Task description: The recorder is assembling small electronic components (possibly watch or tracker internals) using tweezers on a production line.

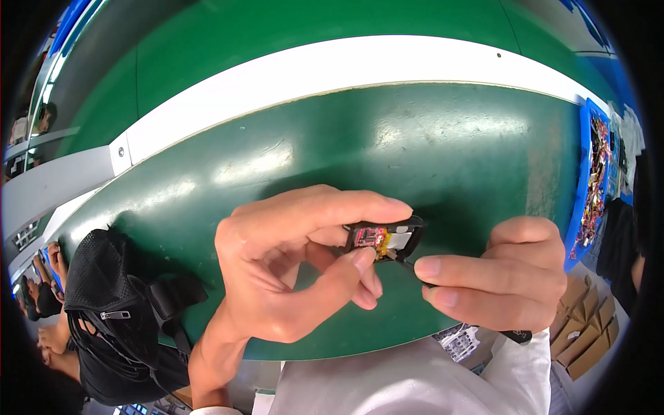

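Note:
My left hand (277, 270) pinches a small black plastic housing (413, 242) between thumb and fingers, tilted over the green bench. Inside the housing sit a red circuit board (369, 238), a bit of yellow tape and a silvery-white flat part (398, 241). From the right, my right hand (508, 277) grips slim black tweezers (407, 264). Their tip reaches into the housing beside the yellow tape, close to my left thumb. The back end of the tweezers shows below my right palm; the middle is hidden by my fingers. Whether the tip holds anything is too small to tell.
The green bench top (332, 152) ends at a white rail (387, 59). At the right edge stands a blue tray (577, 228) full of small parts. A black mesh bag (107, 277) hangs at the left, with people beyond it. Cardboard boxes (588, 332) stand low at right.

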